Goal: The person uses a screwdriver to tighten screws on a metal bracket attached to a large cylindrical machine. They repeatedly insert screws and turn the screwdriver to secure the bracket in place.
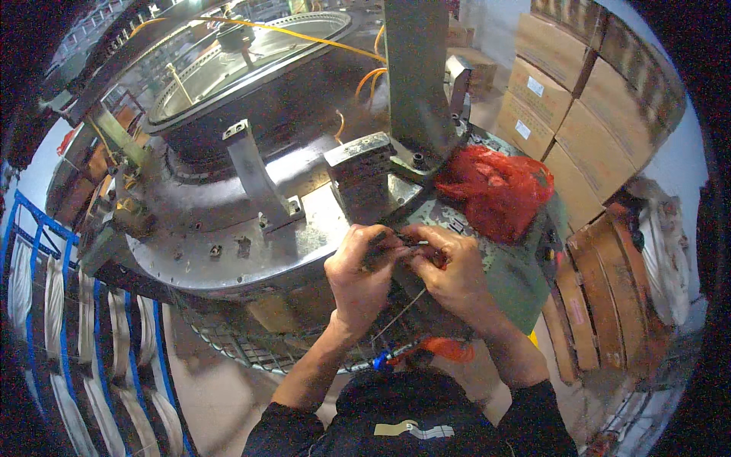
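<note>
In front of my chest, over the near rim of a round metal machine point(297, 232), both hands come together with fingertips almost touching. My left hand point(364, 263) is closed in a pinch, and my right hand point(449, 263) is closed from the other side. A small dark piece point(406, 239) shows between the fingertips; its kind is too small and covered to tell. Just beyond the fingers stands a worn metal block point(359, 171) on the machine's ledge. A crumpled red plastic bag point(499, 190) lies past my right hand on the green surface.
An angled metal bracket point(255, 175) and a thick green post point(416, 84) rise from the machine. Yellow tubing point(304, 33) crosses its top. Stacked cardboard boxes point(582, 114) stand at the right, flattened cartons point(609, 297) below them. A blue rack point(95, 305) with pale rolls is at the left.
</note>
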The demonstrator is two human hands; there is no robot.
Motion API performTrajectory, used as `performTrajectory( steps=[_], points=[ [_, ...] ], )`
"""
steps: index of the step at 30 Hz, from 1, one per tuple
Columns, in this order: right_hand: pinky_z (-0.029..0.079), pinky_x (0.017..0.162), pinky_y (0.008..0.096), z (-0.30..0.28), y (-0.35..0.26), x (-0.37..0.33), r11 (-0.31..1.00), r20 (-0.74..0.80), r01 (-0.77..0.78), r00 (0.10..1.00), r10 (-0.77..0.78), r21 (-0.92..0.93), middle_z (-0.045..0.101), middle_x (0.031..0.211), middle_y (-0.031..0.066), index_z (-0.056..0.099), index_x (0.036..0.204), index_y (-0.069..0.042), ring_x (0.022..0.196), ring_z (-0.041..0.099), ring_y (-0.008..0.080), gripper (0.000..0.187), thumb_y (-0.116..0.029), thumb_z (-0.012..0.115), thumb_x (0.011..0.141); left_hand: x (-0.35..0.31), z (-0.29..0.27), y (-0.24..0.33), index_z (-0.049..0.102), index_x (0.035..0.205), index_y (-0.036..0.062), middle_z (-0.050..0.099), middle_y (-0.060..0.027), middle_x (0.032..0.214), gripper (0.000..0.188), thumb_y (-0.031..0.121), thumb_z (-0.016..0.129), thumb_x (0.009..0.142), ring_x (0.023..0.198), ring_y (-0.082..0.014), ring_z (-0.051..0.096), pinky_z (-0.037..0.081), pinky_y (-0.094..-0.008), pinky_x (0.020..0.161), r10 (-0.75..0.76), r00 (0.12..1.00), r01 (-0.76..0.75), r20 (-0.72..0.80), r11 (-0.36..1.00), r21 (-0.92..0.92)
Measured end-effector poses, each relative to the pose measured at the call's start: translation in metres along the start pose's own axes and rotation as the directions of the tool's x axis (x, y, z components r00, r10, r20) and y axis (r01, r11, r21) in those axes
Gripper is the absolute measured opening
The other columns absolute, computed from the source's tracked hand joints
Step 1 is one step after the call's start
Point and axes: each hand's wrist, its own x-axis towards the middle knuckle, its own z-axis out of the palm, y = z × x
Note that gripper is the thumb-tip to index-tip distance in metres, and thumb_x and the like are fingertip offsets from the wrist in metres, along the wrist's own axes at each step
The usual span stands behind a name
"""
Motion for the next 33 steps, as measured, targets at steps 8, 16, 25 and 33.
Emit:
performTrajectory(
  steps=[8,16,25,33],
  points=[
    [0.059,0.085,0.0406,0.005,0.004,-0.001,0.999,-0.028,0.009,1.000,-0.007,0.044,0.074,0.113,0.0209,0.070,0.120,0.003,0.101,0.074,0.0339,0.036,-0.001,0.071,0.085,0.000,0.001,0.015,0.067,0.103,0.0002,0.074,-0.0080,0.091,0.029,-0.006,0.083,0.080,0.086,-0.0141,0.073,0.060,-0.0292,0.077,-0.121,0.993,0.120,-0.006,0.987,-0.105],
    [0.058,0.080,0.0317,0.002,0.000,-0.005,0.995,-0.036,-0.014,0.999,0.018,0.103,0.075,0.113,0.0141,0.069,0.124,0.002,0.095,0.073,0.0198,0.037,0.004,0.069,0.087,0.000,-0.001,0.012,0.066,0.101,0.0002,0.074,-0.0075,0.090,0.027,-0.008,0.081,0.081,0.084,-0.0127,0.071,0.059,-0.0285,0.077,-0.068,0.997,0.063,-0.043,0.992,-0.112],
    [0.058,0.086,0.0371,-0.001,-0.006,-0.005,0.987,-0.057,0.160,0.986,-0.159,0.021,0.073,0.117,0.0201,0.068,0.124,0.003,0.101,0.073,0.0295,0.039,0.005,0.068,0.086,0.005,0.002,0.016,0.067,0.107,0.0006,0.073,-0.0066,0.095,0.033,-0.005,0.084,0.080,0.087,-0.0131,0.070,0.058,-0.0287,0.079,-0.149,0.988,0.136,-0.041,0.965,-0.222],
    [0.060,0.089,0.0434,-0.006,-0.013,-0.007,0.978,0.051,0.047,0.997,-0.059,0.205,0.071,0.120,0.0247,0.050,0.144,-0.001,0.112,0.072,0.0373,0.058,0.008,0.061,0.087,0.025,-0.019,0.018,0.066,0.123,0.0002,0.075,-0.0088,0.107,0.045,-0.007,0.080,0.081,0.101,-0.0163,0.073,0.060,-0.0312,0.088,-0.149,0.943,0.183,0.299,0.979,-0.089]
  ],
)
